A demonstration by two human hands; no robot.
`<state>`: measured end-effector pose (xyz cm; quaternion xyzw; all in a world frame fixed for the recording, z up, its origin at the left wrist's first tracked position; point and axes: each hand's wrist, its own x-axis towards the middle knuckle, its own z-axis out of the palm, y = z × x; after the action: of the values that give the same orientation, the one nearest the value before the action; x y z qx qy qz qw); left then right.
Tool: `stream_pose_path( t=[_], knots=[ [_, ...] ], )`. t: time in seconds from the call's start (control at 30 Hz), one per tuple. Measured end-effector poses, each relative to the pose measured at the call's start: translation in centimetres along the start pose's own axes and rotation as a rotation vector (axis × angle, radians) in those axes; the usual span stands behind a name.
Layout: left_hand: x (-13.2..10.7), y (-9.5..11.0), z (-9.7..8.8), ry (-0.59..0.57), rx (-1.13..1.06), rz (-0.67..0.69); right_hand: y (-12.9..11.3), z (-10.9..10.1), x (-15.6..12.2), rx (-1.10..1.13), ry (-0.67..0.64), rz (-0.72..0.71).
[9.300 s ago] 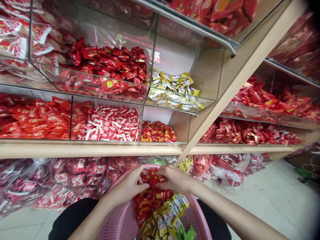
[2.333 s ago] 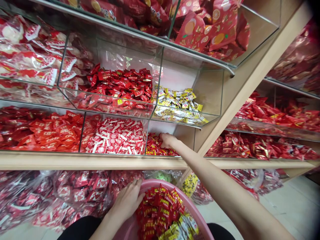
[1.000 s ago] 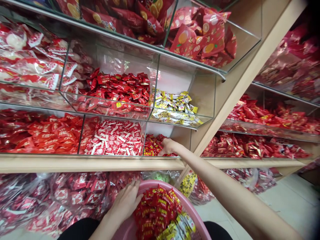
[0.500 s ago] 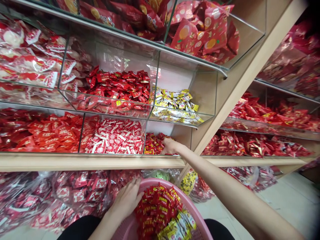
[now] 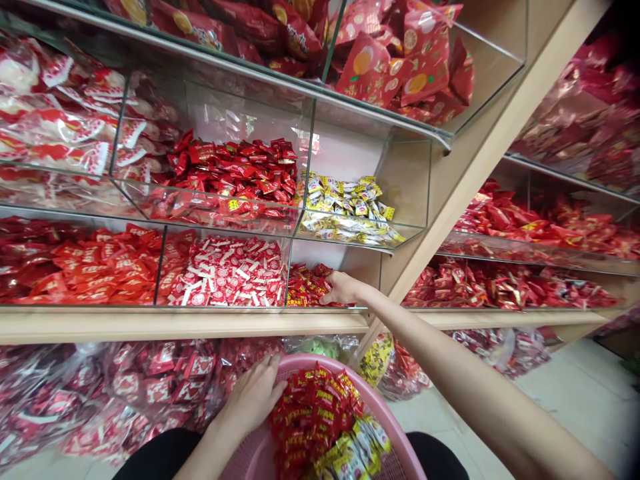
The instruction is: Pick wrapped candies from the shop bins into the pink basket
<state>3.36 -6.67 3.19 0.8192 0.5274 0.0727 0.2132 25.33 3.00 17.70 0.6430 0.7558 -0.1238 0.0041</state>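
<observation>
Gone from the pink basket (image 5: 400, 435) since the earliest frame, the right hand (image 5: 344, 288) dipped into red-and-yellow packets (image 5: 303, 283) in the lower bin (image 5: 364, 267), its grip impossible to tell, seemingly a gathering step next calling for a secure pinch, while the left hand (image 5: 254, 392) rested loosely spread on the basket.

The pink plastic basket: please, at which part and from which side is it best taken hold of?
Probably by the rim of the pink plastic basket, coming from outside on its right: the curved edge is bare there, while red wrapped sweets are heaped inside and the left hand rests at the rim's left side.
</observation>
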Motion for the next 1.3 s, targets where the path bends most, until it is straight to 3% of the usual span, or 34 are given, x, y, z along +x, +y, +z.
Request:
stream_pose_path(
  t=[0.17,0.37,0.47,0.57,0.7,0.83,1.03,1.17,1.3],
  knots=[
    [0.0,0.0,-0.3,-0.024,0.000,0.005,0.7,-1.3,-1.2,0.246,0.083,-0.083],
    [-0.1,0.0,-0.6,-0.044,-0.023,0.030,-0.8,-2.2,-7.1,0.436,0.100,-0.289],
    [0.0,0.1,-0.7,-0.026,-0.065,0.047,-1.9,0.2,-9.9,0.477,0.041,-0.360],
    [0.0,0.3,-1.2,0.065,-0.135,0.112,-2.3,4.3,-11.0,0.458,-0.045,-0.387],
    [-0.6,1.1,-2.7,0.214,-0.283,0.275,-2.0,9.2,-11.1,0.295,0.002,-0.329],
    [-1.3,1.9,-3.5,-0.016,-0.486,0.366,-1.9,11.4,-11.2,0.314,0.032,-0.330],
    [-1.1,2.1,-2.8,-0.238,-0.549,0.254,-2.8,13.0,-11.2,0.353,-0.041,-0.343],
    [-0.7,1.6,-2.1,-0.274,-0.539,0.204,-2.8,13.8,-11.3,0.370,-0.027,-0.332],
    [-0.5,0.8,-1.1,-0.281,-0.459,0.138,-1.6,13.3,-11.2,0.409,0.020,-0.298]
  ],
)
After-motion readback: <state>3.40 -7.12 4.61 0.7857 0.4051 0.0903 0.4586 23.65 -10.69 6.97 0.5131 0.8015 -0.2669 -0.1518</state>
